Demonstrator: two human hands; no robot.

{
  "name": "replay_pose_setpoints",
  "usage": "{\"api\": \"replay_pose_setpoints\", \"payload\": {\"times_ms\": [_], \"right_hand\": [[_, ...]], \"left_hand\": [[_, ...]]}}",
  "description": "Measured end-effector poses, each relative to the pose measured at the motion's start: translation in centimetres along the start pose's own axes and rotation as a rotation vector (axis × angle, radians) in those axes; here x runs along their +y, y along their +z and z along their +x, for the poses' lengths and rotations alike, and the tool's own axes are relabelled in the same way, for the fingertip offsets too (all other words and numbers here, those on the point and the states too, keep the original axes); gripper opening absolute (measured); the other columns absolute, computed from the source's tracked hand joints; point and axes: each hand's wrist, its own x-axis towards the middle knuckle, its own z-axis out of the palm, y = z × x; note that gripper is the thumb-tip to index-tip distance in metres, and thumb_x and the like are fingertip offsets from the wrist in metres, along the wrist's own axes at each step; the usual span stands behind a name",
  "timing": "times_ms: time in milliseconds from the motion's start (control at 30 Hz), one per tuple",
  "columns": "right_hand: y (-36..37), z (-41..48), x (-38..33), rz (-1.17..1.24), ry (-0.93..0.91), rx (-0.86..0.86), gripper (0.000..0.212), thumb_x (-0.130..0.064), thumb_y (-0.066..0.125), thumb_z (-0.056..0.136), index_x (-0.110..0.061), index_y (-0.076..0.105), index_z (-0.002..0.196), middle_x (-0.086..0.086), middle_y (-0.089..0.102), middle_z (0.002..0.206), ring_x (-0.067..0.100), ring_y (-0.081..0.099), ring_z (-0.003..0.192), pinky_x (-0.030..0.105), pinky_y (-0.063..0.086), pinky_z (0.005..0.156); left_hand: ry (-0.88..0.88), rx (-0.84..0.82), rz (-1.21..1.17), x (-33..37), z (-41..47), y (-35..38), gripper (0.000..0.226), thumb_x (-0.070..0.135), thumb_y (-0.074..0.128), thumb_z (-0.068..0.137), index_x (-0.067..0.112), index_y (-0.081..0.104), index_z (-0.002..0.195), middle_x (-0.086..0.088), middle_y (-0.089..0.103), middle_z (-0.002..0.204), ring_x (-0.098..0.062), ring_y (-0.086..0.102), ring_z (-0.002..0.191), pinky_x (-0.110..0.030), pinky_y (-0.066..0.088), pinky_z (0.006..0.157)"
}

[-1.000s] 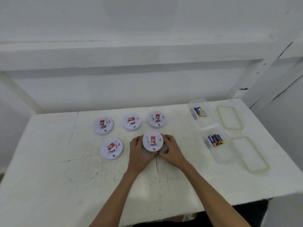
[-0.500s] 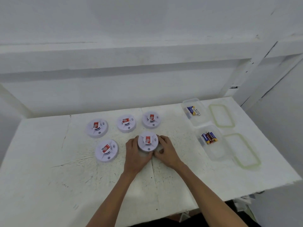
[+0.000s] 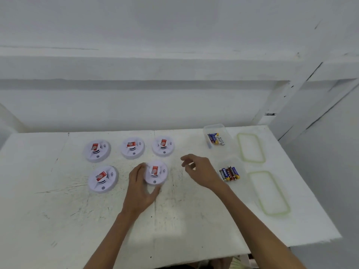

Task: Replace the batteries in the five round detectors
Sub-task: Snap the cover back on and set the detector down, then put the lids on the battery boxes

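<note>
White table (image 3: 58, 220) filling the lower frame, left hand (image 3: 139, 191) curled round the centre detector (image 3: 156, 172), right hand (image 3: 202, 171) loose and empty just right of it, four more detectors (image 3: 97, 150) left and above, batteries (image 3: 229, 173) in clear tubs (image 3: 225, 162) at right

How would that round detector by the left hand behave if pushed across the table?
The detector looks like a flat, wide plastic disc lying level, so it would probably slide rather than tip or roll. It seems stiff and likely light. The left hand grips its edge, which should steady it.
</note>
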Motion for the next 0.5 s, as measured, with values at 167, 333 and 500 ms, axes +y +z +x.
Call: {"api": "replay_pose_setpoints", "payload": {"times_ms": [167, 333, 500], "right_hand": [[-7.3, 0.0, 3.3, 0.147, -0.019, 0.053, 0.027, -0.002, 0.053, 0.096, -0.016, 0.070, 0.112, -0.004, 0.075, 0.093, 0.013, 0.070, 0.073, 0.019, 0.054, 0.065], [-13.1, 0.2, 7.9, 0.178, -0.030, 0.112, 0.030, -0.002, 0.049, 0.098, -0.020, 0.070, 0.111, -0.005, 0.075, 0.092, 0.015, 0.071, 0.074, 0.017, 0.053, 0.064], [-16.7, 0.5, 13.5, 0.202, -0.001, 0.176, 0.028, -0.005, 0.049, 0.100, -0.020, 0.072, 0.106, -0.005, 0.076, 0.088, 0.017, 0.070, 0.075, 0.028, 0.057, 0.063]], "left_hand": [[0.148, 0.006, 0.009, 5.5, 1.2, 2.9, 0.058, 0.035, 0.062, 0.094, 0.002, 0.051, 0.141, -0.010, 0.051, 0.142, -0.020, 0.045, 0.135, -0.028, 0.038, 0.115], [0.018, -0.068, -0.116, 10.9, 3.8, 8.5, 0.049, 0.028, 0.058, 0.096, 0.012, 0.050, 0.142, 0.004, 0.052, 0.139, -0.009, 0.047, 0.131, -0.014, 0.033, 0.112], [-0.025, -0.108, -0.117, 14.8, 8.0, 13.6, 0.043, 0.018, 0.057, 0.096, 0.010, 0.053, 0.139, 0.000, 0.059, 0.133, -0.014, 0.058, 0.119, -0.038, 0.051, 0.102]]}}
